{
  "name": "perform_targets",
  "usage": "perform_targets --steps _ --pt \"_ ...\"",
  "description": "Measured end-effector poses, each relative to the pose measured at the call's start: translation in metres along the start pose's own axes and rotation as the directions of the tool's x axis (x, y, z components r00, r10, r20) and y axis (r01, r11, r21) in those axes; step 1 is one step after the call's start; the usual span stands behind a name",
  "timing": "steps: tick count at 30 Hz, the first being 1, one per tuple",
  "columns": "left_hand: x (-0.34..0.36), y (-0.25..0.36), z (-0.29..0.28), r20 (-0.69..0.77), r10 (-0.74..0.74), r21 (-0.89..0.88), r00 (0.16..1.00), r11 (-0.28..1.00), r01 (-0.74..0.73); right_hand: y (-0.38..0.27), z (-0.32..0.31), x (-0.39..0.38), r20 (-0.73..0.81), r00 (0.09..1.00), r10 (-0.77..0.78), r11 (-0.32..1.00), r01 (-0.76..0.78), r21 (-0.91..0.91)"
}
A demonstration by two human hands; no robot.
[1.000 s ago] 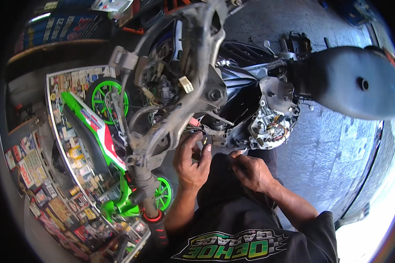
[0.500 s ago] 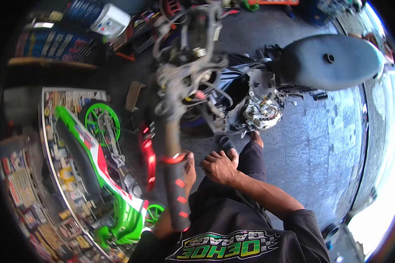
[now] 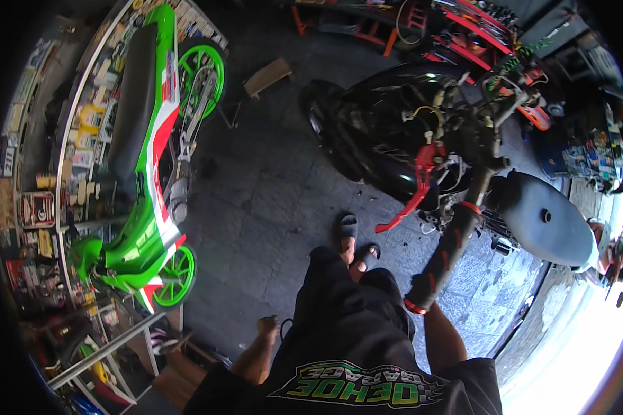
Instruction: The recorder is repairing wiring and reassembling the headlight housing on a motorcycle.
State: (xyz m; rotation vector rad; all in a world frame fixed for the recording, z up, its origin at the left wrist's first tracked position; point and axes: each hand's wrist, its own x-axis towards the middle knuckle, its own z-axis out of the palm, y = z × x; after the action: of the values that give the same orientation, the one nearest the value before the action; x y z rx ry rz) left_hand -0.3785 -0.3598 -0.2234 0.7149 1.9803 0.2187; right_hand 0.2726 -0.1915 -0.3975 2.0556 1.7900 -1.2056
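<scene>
Head view shows the left hand (image 3: 268,326) hanging loose beside the black trousers (image 3: 339,311), fingers apart; the right hand is hidden behind the handlebar grip (image 3: 441,266), its state unclear.

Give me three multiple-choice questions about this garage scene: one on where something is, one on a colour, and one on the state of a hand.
1. Where does the green motorcycle stand?
A. On the person's left
B. On the person's right
C. Straight ahead, between the feet

2. What colour is the lever on the stripped black motorcycle?
A. Blue
B. Silver
C. Red

3. What is the left hand doing?
A. Resting on the green motorcycle's seat
B. Hanging beside the thigh, apart from both motorcycles
C. Pulling the lever

Answers:
1 A, since the green motorcycle fills the left side of the head view.
2 C, since the lever stands out bright red against the dark frame.
3 B, since the hand sits low by the black trousers over bare floor.
</scene>
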Motion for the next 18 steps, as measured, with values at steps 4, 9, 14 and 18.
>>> perform_targets --steps 4,9,14,18 --pt "-0.08 0.003 -0.027 0.103 0.31 0.515 0.945 0.796 -0.317 -0.065 -0.017 -0.01 0.549 0.707 0.445 0.483 -0.706 0.518" --pt "-0.032 0.008 -0.06 0.078 0.088 0.18 0.993 0.979 -0.101 -0.112 -0.061 -0.024 0.095 0.909 -0.406 0.691 0.373 -0.619" --pt "0.084 0.0 -0.147 0.079 -0.045 -0.096 0.996 0.994 0.053 -0.333 -0.048 0.013 -0.012 0.869 -0.494 0.823 0.463 -0.33" --pt "0.173 -0.024 -0.27 0.151 -0.088 -0.215 0.985 0.969 0.119 -0.5 -0.06 0.029 -0.106 0.988 -0.109 0.986 0.121 0.113"
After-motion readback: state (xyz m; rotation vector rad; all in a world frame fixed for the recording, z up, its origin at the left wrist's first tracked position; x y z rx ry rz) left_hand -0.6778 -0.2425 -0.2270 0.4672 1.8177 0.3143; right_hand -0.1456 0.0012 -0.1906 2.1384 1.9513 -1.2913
